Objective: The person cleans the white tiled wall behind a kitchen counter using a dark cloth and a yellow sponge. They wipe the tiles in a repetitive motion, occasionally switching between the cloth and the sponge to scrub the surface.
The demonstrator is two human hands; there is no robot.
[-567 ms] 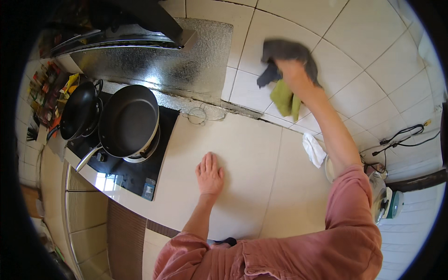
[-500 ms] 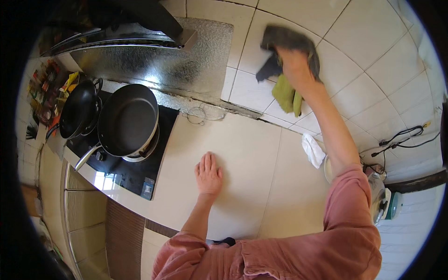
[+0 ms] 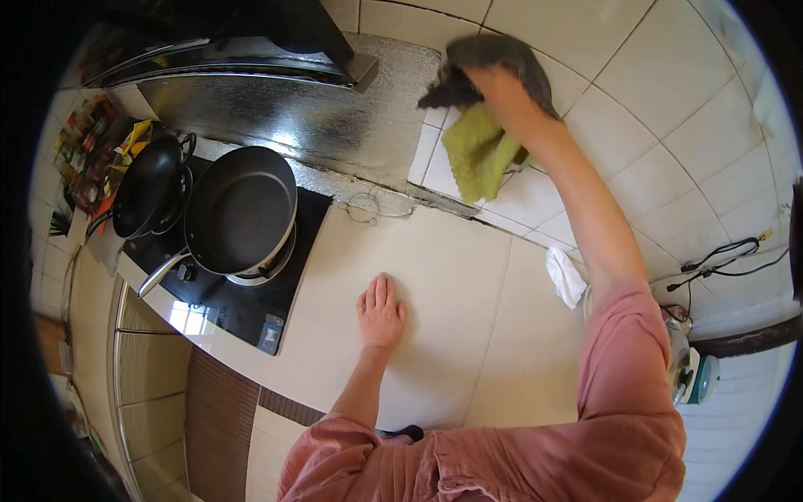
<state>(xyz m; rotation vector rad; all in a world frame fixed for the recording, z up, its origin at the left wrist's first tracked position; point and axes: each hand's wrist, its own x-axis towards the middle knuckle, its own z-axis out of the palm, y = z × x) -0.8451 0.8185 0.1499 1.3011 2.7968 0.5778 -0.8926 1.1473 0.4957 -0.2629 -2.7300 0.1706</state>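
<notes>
My right hand (image 3: pixel 504 99) is up at the tiled wall (image 3: pixel 644 92), right of the textured metal splash panel (image 3: pixel 351 125). It grips a dark grey cloth (image 3: pixel 510 54), slightly blurred, and holds it against the tiles. A green cloth (image 3: pixel 475 155) hangs below that hand; whether the two are one piece I cannot tell. The fingertips of the right hand are hidden in the fabric. My left hand (image 3: pixel 381 318) rests palm down on the beige countertop (image 3: pixel 435 284), with nothing in it and its fingers stretched forward.
To the left, a large black frying pan (image 3: pixel 241 209) and a smaller black pan (image 3: pixel 149 188) stand on the black stove (image 3: pixel 234 314). A range hood (image 3: pixel 276 33) juts out above. A crumpled white cloth (image 3: pixel 565 278) and black cables (image 3: pixel 723 259) are at the right.
My right hand has swept left across the tiles with the grey cloth, toward the metal panel. The green cloth has swung left and spread out. My left hand stays on the countertop.
</notes>
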